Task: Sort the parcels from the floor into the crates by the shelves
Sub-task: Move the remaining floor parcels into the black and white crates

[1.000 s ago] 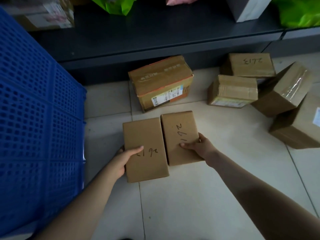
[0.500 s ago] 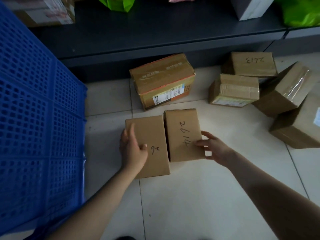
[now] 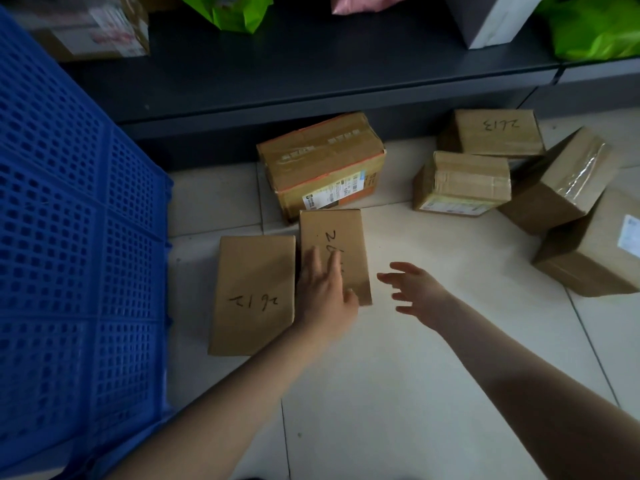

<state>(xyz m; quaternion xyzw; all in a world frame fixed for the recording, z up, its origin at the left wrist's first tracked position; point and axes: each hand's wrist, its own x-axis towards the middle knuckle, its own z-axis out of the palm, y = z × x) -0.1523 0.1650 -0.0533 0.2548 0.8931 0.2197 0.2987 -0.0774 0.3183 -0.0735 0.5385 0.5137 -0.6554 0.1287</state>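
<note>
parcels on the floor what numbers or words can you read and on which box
"2612", handwritten upside down, on the left flat box beside the blue crate.
"2613", handwritten upside down, on the back box by the shelf.
"2" then perhaps "6", on the middle flat box; the rest is under the left hand.
Printed labels on the taped box, the small box and the far right box: too small to read.

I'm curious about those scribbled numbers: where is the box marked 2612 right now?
In the head view the 2612 box lies flat on the floor, left of centre, between the blue crate and another flat box under the left hand.
</note>
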